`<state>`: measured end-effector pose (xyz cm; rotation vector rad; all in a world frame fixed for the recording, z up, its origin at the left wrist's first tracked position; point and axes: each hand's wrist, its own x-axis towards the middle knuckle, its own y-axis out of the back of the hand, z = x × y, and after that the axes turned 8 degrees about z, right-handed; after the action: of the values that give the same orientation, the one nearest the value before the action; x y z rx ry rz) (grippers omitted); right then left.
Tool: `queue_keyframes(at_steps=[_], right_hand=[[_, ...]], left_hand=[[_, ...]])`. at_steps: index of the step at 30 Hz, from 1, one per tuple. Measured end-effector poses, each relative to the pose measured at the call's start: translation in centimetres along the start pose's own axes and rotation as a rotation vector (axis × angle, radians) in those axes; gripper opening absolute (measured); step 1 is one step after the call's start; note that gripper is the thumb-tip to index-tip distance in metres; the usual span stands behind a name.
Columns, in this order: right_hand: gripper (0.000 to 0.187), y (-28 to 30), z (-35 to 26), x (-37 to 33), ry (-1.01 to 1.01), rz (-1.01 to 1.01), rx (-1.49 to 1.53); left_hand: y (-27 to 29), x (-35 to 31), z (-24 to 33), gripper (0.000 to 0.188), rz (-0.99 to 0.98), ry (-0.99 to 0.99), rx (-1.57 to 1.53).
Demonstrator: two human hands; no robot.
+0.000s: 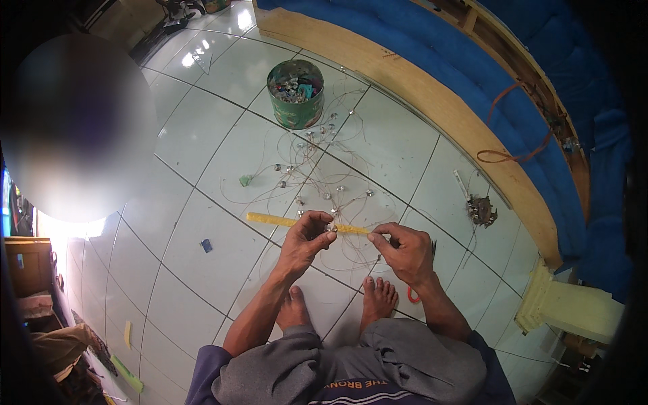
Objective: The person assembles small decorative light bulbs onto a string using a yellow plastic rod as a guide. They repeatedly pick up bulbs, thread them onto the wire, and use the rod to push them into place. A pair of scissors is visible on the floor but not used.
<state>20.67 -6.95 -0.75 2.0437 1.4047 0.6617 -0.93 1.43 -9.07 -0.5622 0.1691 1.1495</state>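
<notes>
Between the thumb and finger of my left hand (300, 244) is a small shiny silver piece (331, 228). My right hand (408, 253) is pinched closed just to the right of it; what its fingertips hold is too fine to make out. A yellow strip (270, 219) stretches across below the hands, partly hidden behind my left hand, its right end by my right fingertips. On the tiles beyond, a loose tangle of thin wires (297, 189) spreads out, with several small silver pieces (340, 189) among them.
A green tin (297, 116) filled with scraps stands beyond the wires. Along the right runs a wooden frame (378, 64) with blue cloth. A dark, rough lump (481, 211) lies on the right. Near my right foot is a red loop (413, 294). Blue (206, 246) and green scraps (246, 180) lie left.
</notes>
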Motion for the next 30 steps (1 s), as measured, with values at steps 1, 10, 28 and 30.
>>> queue_keyframes(at_steps=[1, 10, 28, 30], right_hand=[[0.015, 0.0, 0.0, 0.0, 0.002, -0.002, 0.000], [0.016, 0.1, 0.2, -0.3, 0.024, -0.007, -0.017], [0.027, -3.6, -0.2, -1.7, -0.068, -0.047, 0.143], [0.031, -4.0, -0.1, -1.9, -0.119, -0.042, 0.189]], left_hand=[[0.0, 0.0, 0.0, 0.040, 0.003, 0.007, 0.002], [0.0, -0.1, -0.2, 0.037, -0.013, 0.017, 0.002], [-2.0, -1.6, -0.3, 0.028, -0.054, 0.009, 0.167], [-2.3, -1.9, -0.1, 0.027, -0.030, -0.010, 0.350]])
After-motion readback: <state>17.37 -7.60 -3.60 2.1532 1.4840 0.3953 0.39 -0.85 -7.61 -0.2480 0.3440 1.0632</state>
